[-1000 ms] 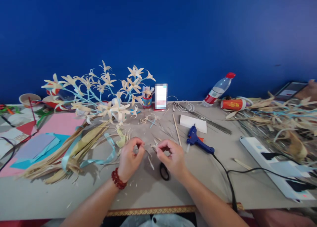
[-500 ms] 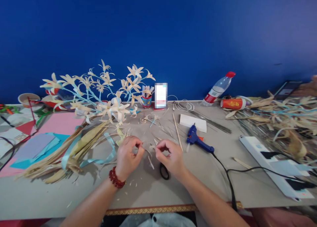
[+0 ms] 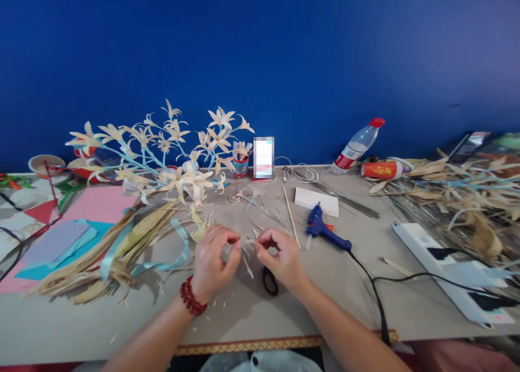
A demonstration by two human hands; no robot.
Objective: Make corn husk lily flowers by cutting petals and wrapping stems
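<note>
My left hand (image 3: 216, 259), with a red bead bracelet on its wrist, hovers over the table with thumb and forefinger slightly apart and nothing visible between them. Just right of it, my right hand (image 3: 280, 255) pinches the end of a thin pale strip (image 3: 246, 261) that hangs down between the hands. Black-handled scissors (image 3: 270, 282) lie partly under my right hand. Pale husk flowers (image 3: 197, 180) on blue stems stand behind my left hand. A blue glue gun (image 3: 325, 230) rests to the right.
At left lie a husk bundle (image 3: 117, 247), blue ribbon (image 3: 179, 258) and pink paper (image 3: 101, 201). A phone (image 3: 264, 158) stands by the wall near a cup of sticks (image 3: 240, 166). Toward the right are a tilted bottle (image 3: 358, 146), a power strip (image 3: 447, 277) with cables and more husks (image 3: 483, 236).
The thumb and forefinger of my left hand have parted, and the strip is no longer between them. My right hand keeps its place. A person's hand at the far right has left the view.
</note>
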